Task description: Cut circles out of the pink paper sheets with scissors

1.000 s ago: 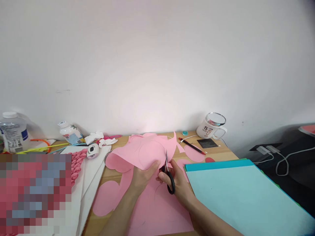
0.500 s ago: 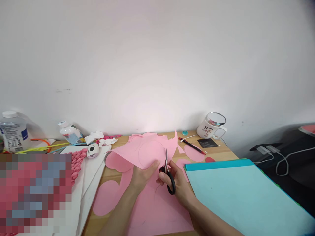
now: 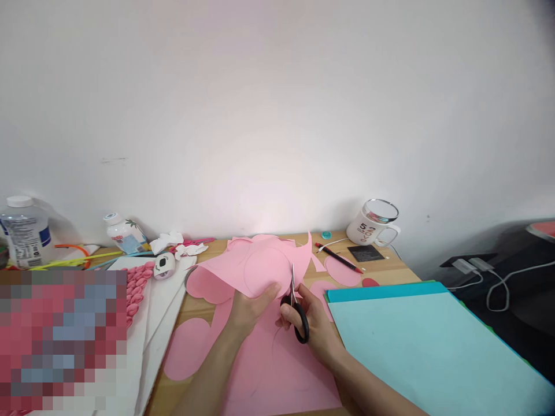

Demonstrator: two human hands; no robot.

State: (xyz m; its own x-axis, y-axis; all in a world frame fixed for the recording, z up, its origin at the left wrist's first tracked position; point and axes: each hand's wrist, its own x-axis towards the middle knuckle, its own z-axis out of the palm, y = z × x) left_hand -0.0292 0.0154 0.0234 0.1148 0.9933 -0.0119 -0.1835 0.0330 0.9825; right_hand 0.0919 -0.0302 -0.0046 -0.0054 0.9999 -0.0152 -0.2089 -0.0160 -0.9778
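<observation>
My left hand pinches the lower edge of a raised sheet of pink paper, thumb on top. A drawn circle outline shows on this sheet, just above my thumb. My right hand grips black-handled scissors with the blades pointing up, at the right edge of the drawn circle. The sheet's far right corner curls upward. Beneath both hands lies a larger pink sheet with faint curved pencil lines. Round pink cutouts lie about it, one pink paper circle at the left.
On the right lies a stack of blue paper. Behind it stand a white mug, a black-and-red pencil and a black card. At left are white boards, a small white device, crumpled tissue and two bottles.
Almost nothing differs. The scissor blades appear slightly closer together, and the view has shifted very slightly; both hands keep their places on the paper and scissors.
</observation>
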